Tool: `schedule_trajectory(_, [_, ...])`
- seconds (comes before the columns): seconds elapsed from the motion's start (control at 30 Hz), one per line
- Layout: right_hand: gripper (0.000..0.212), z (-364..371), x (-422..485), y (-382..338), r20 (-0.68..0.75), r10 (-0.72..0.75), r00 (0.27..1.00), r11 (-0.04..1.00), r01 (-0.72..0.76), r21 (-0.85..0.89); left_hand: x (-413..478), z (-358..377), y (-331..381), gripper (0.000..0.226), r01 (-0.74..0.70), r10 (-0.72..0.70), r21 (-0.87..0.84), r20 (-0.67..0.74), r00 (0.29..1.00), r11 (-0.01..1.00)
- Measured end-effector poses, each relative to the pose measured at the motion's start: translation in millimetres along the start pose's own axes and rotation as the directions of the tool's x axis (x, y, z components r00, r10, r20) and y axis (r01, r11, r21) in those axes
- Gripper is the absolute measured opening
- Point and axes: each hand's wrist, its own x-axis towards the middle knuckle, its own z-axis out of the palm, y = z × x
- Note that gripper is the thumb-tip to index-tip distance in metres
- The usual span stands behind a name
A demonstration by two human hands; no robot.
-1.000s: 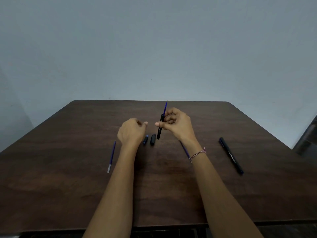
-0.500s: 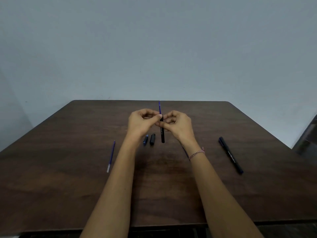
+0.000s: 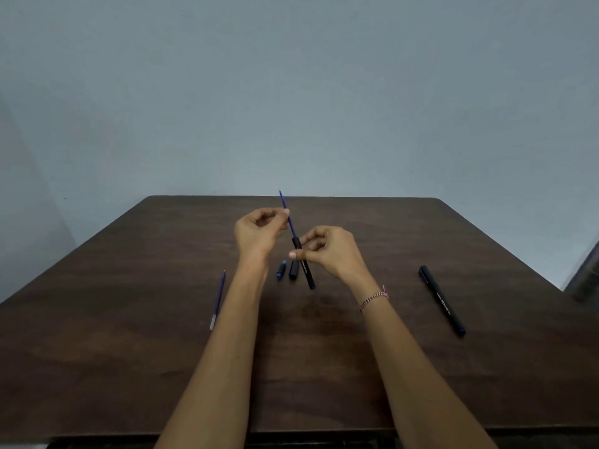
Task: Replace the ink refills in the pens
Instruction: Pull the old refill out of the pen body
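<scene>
Head view. The right hand (image 3: 327, 251) pinches a black pen barrel (image 3: 304, 265), held tilted above the dark wooden worktop (image 3: 129, 351). A blue refill (image 3: 287, 213) sticks out of the barrel's upper end, and the left hand (image 3: 259, 233) grips it between thumb and fingertips, above and to the left of the right hand. Just below the left hand, on the worktop, lie a small blue end piece (image 3: 281, 270) and a black cap (image 3: 294, 269), side by side, near the barrel's lower end. A second refill (image 3: 218, 299) lies left of the left forearm. A whole black pen (image 3: 442, 300) lies well right of the right hand, whose wrist bears a bracelet (image 3: 374, 298).
</scene>
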Motion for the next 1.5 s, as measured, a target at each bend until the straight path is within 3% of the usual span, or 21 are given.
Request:
schedule_trajectory(0.3, [0.027, 3, -1, -1, 0.146, 0.039, 0.988, 0.997, -0.049, 0.062, 10, -20, 21, 0.009, -0.007, 0.006, -0.041, -0.026, 1.000, 0.999])
schedule_trajectory(0.53, [0.025, 3, -1, 1, 0.182, 0.052, 0.982, 0.993, -0.070, 0.096, 17, -67, 39, 0.013, 0.106, -0.114, -0.112, -0.063, 0.991, 0.988])
schedule_trajectory(0.7, [0.025, 2, 0, 2, 0.174, 0.055, 0.983, 0.992, -0.074, 0.106, 24, -105, 44, 0.010, 0.202, -0.197, 0.243, -0.044, 0.979, 0.949])
schedule_trajectory(0.8, [0.023, 2, 1, 2, 0.164, 0.054, 0.985, 0.989, -0.075, 0.126, 29, -121, 35, 0.012, 0.250, -0.249, 0.540, -0.076, 0.965, 0.803])
schedule_trajectory(0.93, [0.023, 0, 1, 3, 0.153, 0.065, 0.986, 0.987, -0.086, 0.135, 28, -131, 16, 0.009, 0.249, -0.298, 0.769, -0.080, 0.951, 0.589])
schedule_trajectory(1.2, [0.024, -1, 2, 3, 0.128, 0.069, 0.989, 0.988, -0.086, 0.127, 22, -123, 5, 0.014, 0.245, -0.341, 0.867, -0.094, 0.935, 0.433])
schedule_trajectory(1.5, [0.025, -2, 0, 4, 0.113, 0.068, 0.991, 0.987, -0.083, 0.135, 17, -122, 8, 0.025, 0.226, -0.338, 0.902, -0.096, 0.936, 0.369])
